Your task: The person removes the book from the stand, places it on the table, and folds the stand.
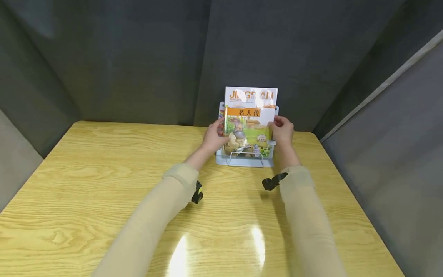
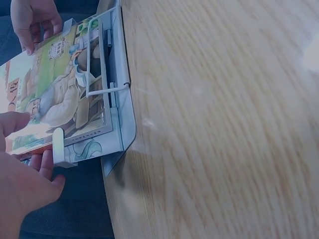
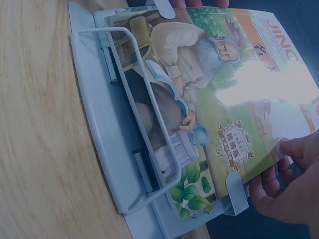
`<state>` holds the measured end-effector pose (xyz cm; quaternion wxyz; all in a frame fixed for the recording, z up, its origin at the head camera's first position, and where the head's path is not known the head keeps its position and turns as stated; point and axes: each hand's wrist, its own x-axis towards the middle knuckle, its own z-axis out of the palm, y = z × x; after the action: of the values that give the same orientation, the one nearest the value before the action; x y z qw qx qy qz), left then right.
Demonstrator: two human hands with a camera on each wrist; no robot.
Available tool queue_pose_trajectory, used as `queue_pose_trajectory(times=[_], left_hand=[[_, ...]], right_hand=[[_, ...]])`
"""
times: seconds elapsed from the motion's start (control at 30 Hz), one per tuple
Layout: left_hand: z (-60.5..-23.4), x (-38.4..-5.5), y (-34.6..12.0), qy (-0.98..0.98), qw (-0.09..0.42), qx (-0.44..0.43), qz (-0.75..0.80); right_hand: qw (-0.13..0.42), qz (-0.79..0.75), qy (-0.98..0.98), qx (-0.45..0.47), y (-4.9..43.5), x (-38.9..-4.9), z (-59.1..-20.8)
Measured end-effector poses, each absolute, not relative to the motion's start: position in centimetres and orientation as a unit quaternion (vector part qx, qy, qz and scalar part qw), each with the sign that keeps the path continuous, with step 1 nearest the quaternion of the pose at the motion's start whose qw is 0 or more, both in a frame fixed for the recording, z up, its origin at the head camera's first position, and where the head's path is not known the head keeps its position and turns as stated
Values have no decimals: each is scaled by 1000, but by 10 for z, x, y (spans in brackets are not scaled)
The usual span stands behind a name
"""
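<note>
A book (image 1: 247, 127) with a bearded figure on its glossy cover stands upright, leaning back on a pale metal book stand (image 1: 221, 159). The stand's wire loop (image 3: 158, 107) crosses the lower part of the cover. My left hand (image 1: 213, 137) grips the book's left edge, its thumb (image 2: 15, 121) over the cover and its fingers at and behind the edge. On the opposite edge, my right hand (image 1: 283, 130) pinches the book, thumb in front and other fingers partly hidden behind. Small side clips (image 3: 236, 191) of the stand sit by the lower edges of the book.
The stand rests near the far edge of a wood-grain table (image 1: 114, 184). Behind it hangs a dark curtain (image 1: 145, 69), and a grey partition (image 1: 391, 142) rises on the right. A black wrist camera (image 1: 273, 181) is strapped at each sleeve cuff.
</note>
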<state>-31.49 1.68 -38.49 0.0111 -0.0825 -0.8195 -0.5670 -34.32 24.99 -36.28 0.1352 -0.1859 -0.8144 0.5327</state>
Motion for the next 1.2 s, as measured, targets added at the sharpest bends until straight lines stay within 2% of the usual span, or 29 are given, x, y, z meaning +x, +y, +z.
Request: queue_pose_trajectory(times=[0.27,0.57,0.93,1.2], left_hand=[[-381,-321,18,-812,34,-81,-576],[-372,-323,21,-806,1,-99,-583],[-359,-324,17,-810,6,-112,-575],[-340,-329,13,-800,22,-122,-587]], right_hand=[[154,526,-818,-176,250,-349,-355],[165,522,-820,-168,253,-346,-342],[162,523,-818,-175,248,-350,-330],[195,543,-801,-160,242,-354,-310]])
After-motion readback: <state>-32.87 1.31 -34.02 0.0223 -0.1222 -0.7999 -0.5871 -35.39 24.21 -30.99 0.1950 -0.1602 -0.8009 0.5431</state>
